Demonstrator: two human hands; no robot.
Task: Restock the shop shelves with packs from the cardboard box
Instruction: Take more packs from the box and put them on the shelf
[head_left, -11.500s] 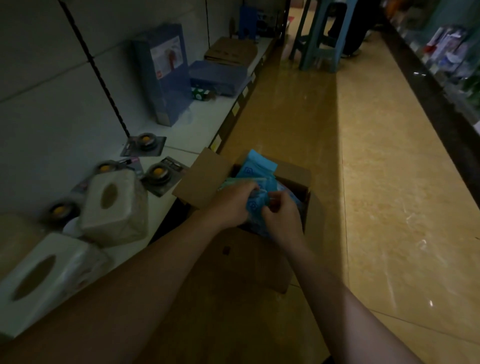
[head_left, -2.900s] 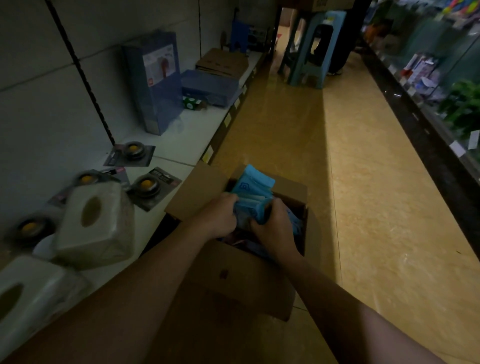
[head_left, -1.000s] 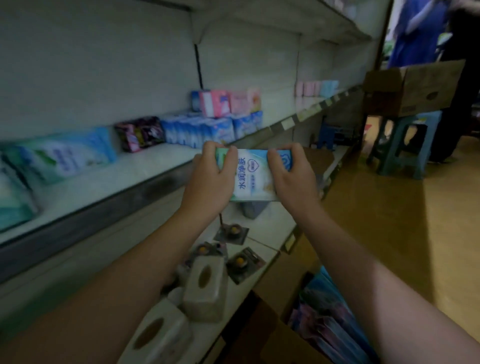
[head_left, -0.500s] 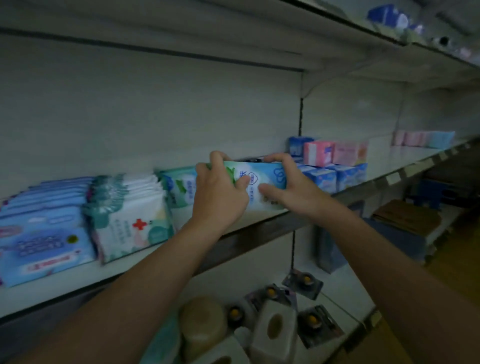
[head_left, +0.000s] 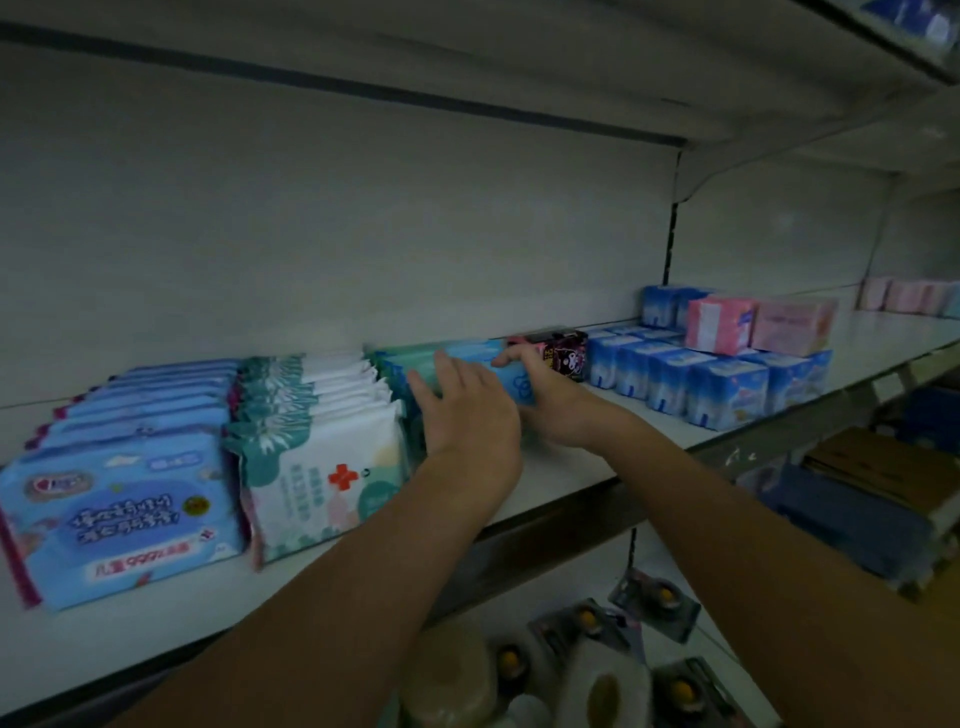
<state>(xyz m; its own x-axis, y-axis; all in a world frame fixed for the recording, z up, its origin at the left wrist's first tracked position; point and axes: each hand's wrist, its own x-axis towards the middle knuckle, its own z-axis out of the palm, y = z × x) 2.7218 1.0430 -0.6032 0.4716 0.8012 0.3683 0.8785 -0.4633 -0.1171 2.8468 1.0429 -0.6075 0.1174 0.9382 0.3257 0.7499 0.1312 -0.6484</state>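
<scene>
A light blue and teal pack stands on the middle shelf, at the front of a row of the same packs. It sits between white-green packs with a red cross and a black-pink pack. My left hand grips its left end, fingers reaching over the top. My right hand holds its right end with a finger curled over the top edge. Most of the pack's front is hidden behind my hands. The cardboard box is out of view.
Blue wipe packs fill the shelf's left end. Blue-white boxes topped by pink boxes stand to the right. The lower shelf holds tissue rolls, blister cards and dark blue boxes. Another shelf hangs overhead.
Both hands have carried the pack from the box up to the middle shelf and pushed it back into the gap beside the white-green packs. My view has turned toward the shelf.
</scene>
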